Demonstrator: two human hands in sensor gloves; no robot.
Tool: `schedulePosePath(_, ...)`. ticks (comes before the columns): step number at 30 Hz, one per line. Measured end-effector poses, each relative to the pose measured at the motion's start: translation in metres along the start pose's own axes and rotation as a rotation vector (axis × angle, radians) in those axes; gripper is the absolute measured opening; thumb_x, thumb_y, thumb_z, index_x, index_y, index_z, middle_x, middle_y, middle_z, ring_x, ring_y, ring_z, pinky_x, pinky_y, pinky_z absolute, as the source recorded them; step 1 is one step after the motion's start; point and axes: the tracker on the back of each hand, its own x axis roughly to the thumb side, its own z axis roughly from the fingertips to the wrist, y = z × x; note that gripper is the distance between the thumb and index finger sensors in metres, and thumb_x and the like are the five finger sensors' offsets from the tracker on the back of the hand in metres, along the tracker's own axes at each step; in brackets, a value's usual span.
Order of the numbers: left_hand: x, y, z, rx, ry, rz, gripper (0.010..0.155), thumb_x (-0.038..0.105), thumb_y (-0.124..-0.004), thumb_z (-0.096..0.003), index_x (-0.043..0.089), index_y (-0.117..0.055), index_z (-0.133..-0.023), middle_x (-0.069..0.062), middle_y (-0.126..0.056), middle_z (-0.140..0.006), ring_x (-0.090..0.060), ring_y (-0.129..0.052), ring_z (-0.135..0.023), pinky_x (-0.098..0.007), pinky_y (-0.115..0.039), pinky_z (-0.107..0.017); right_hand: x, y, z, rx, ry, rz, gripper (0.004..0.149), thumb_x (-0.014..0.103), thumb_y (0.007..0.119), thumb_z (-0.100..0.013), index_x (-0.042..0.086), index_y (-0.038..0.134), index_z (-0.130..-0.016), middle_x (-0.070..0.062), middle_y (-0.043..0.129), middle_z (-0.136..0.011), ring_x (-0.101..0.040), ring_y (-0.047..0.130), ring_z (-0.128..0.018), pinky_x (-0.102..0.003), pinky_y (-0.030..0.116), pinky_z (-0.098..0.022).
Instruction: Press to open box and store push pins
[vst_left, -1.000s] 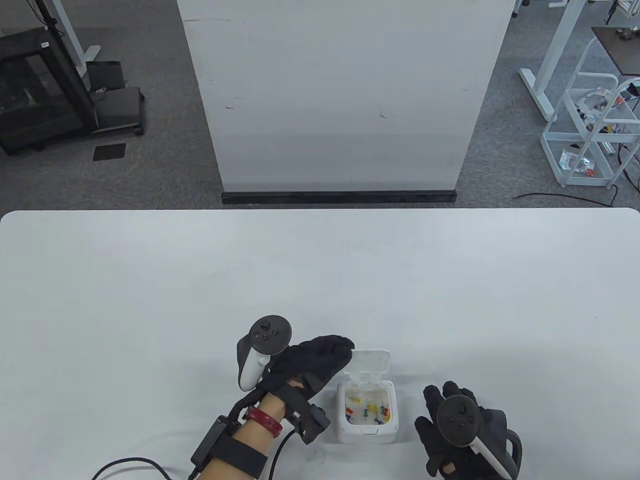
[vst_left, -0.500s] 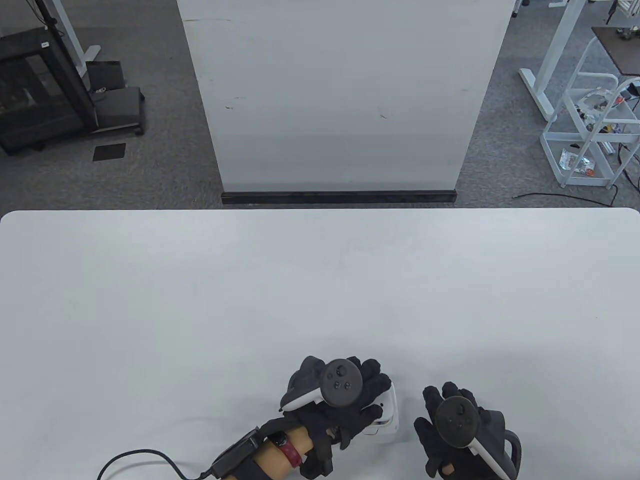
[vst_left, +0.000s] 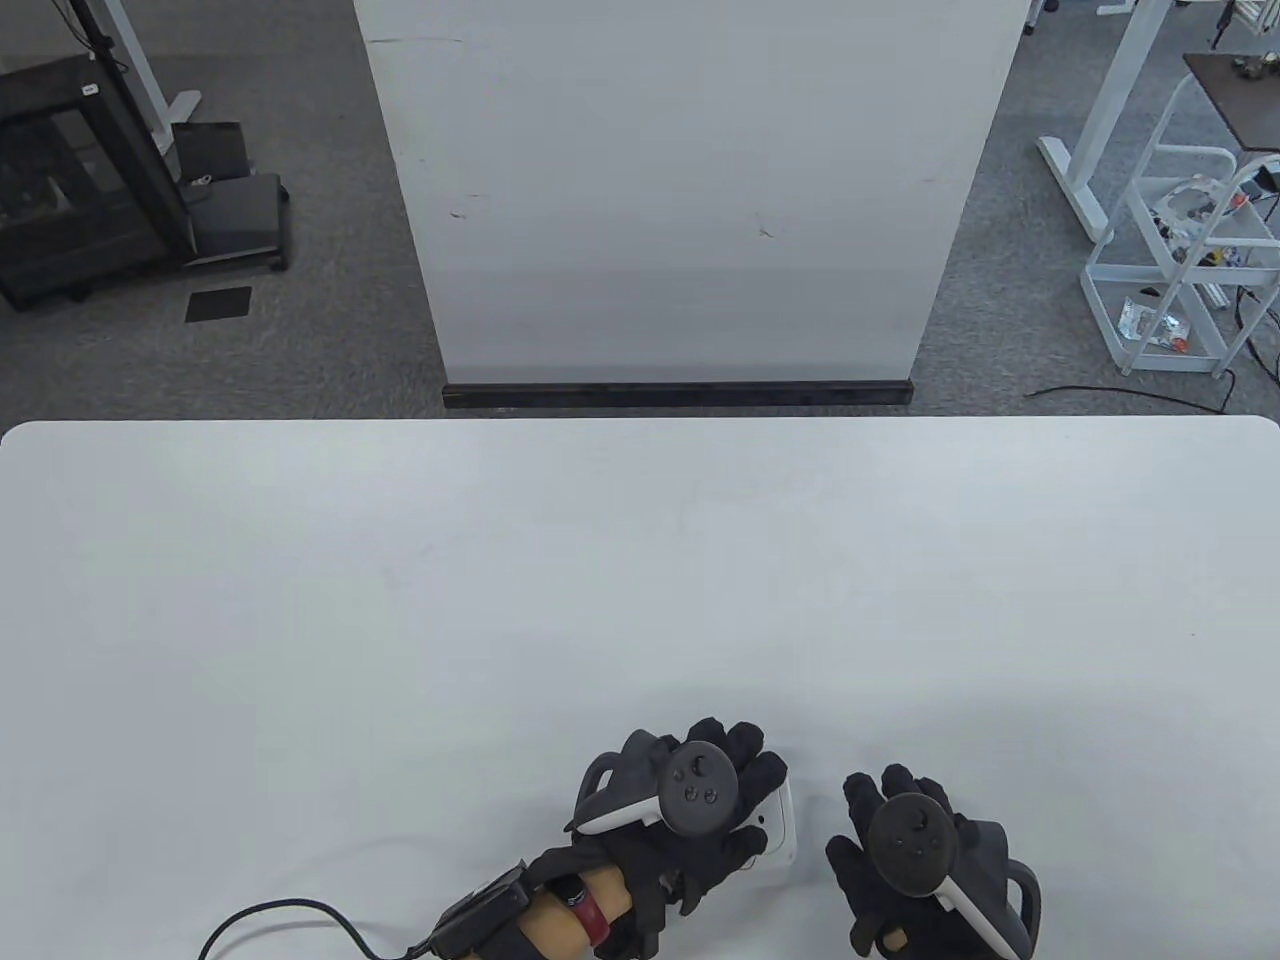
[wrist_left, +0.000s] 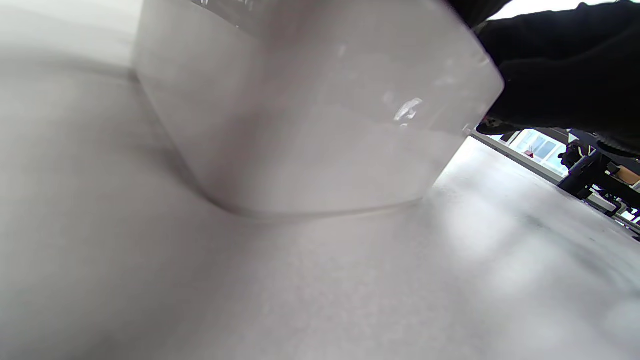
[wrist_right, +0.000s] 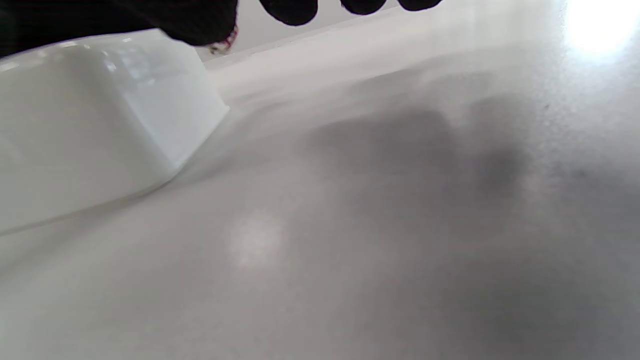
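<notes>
The white push-pin box (vst_left: 782, 832) stands near the table's front edge with its lid down. My left hand (vst_left: 700, 810) lies over the top of it and presses on the lid, fingers spread across it, so most of the box is hidden. The pins are out of sight. The box's side wall fills the left wrist view (wrist_left: 310, 115) and shows at the left of the right wrist view (wrist_right: 90, 115). My right hand (vst_left: 900, 850) rests flat and empty on the table just right of the box, not touching it.
The white table (vst_left: 640, 560) stretches far and wide beyond the hands. A black cable (vst_left: 290, 915) runs from my left forearm along the front edge. A white panel (vst_left: 680, 200) stands behind the table.
One second ago the lid stood open with coloured pins showing inside. My left hand swung over the box and pushed the lid down; it now rests on top. The right hand stayed put.
</notes>
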Motion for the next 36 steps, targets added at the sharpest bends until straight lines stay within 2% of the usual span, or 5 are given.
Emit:
schedulePosePath(9,0.001,-0.001,0.0,0.0,0.005,-0.021,0.07,0.053,-0.055,-0.0471,0.038,-0.025,-0.109,0.003,-0.013,-0.12,-0.038,-0.014,-0.111,-0.066,-0.021,-0.079,0.001,0.001,0.0,-0.003,0.0,0.008,0.067,0.053,0.069,-0.05,0.03,0.04,-0.106,-0.007,0.033,-0.116,-0.043,0.035,-0.107,-0.064,0.042,-0.076)
schedulePosePath(12,0.001,0.007,0.008,0.078,0.035,-0.043,0.074,0.056,-0.059,-0.0455,0.037,-0.023,-0.108,0.0,-0.018,-0.121,-0.039,-0.021,-0.112,-0.066,-0.026,-0.079,0.001,0.001,0.001,-0.023,0.004,0.018,0.067,0.053,0.069,-0.05,0.03,0.041,-0.106,-0.007,0.034,-0.116,-0.043,0.036,-0.107,-0.064,0.042,-0.076)
schedulePosePath(23,-0.069,0.052,0.115,0.413,0.351,-0.146,0.08,0.066,-0.063,-0.0419,0.036,-0.032,-0.11,-0.004,-0.029,-0.121,-0.042,-0.03,-0.111,-0.066,-0.031,-0.078,0.003,0.0,0.001,-0.087,-0.007,0.037,0.068,0.054,0.069,-0.05,0.032,0.038,-0.106,-0.005,0.033,-0.117,-0.042,0.034,-0.108,-0.064,0.04,-0.077)
schedulePosePath(27,-0.101,0.053,0.158,0.469,0.521,-0.204,0.08,0.066,-0.063,-0.0417,0.035,-0.036,-0.11,-0.004,-0.029,-0.121,-0.043,-0.029,-0.111,-0.066,-0.03,-0.078,0.003,-0.001,0.0,-0.132,-0.011,0.042,0.069,0.054,0.069,-0.05,0.033,0.037,-0.106,-0.004,0.032,-0.117,-0.041,0.033,-0.109,-0.064,0.039,-0.078)
schedulePosePath(36,-0.144,0.039,0.203,0.471,0.745,-0.272,0.081,0.069,-0.061,-0.0405,0.034,-0.039,-0.11,-0.005,-0.031,-0.121,-0.043,-0.029,-0.111,-0.066,-0.03,-0.078,0.005,0.002,-0.006,-0.164,-0.02,0.082,0.069,0.055,0.068,-0.05,0.034,0.035,-0.106,-0.003,0.03,-0.118,-0.039,0.03,-0.11,-0.061,0.035,-0.08)
